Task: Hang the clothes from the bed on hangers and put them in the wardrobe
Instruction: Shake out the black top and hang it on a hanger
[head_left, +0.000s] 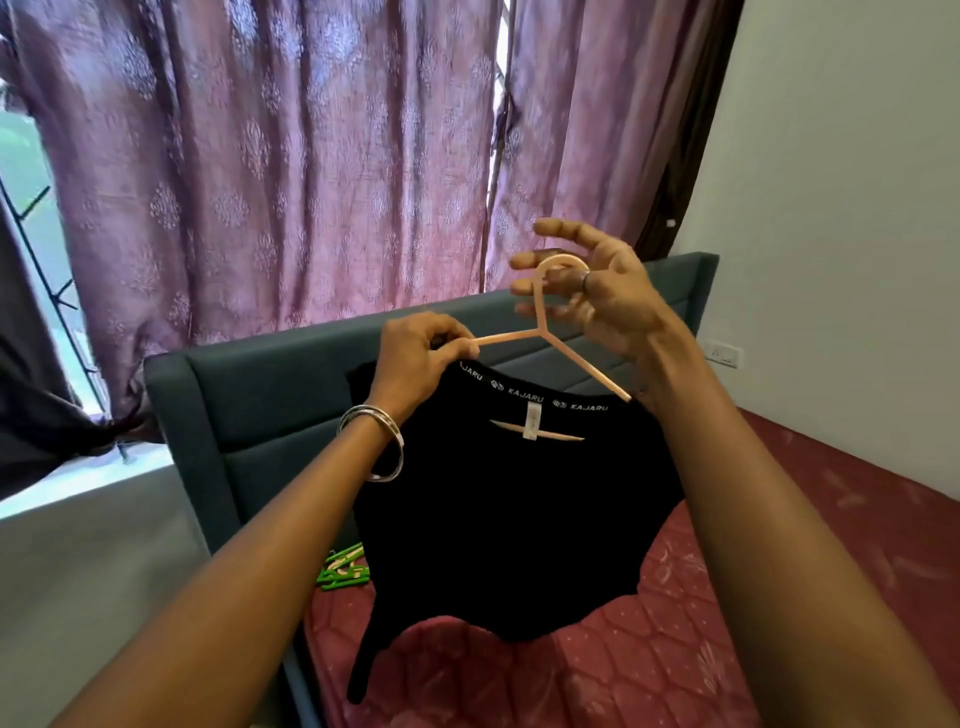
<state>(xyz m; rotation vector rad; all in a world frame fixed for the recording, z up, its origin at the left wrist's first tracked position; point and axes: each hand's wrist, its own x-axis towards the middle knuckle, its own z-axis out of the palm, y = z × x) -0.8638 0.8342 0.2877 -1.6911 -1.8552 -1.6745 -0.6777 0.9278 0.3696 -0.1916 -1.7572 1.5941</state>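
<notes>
Bed with maroon mattress, black top held up above it on pink hanger. Left hand pinches top's shoulder at hanger arm. Right hand, fingers spread loose, hook over one finger. Green hangers on mattress.

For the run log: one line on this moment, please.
black top on pink hanger | left hand pinches shoulder | right hand open at hook
</notes>
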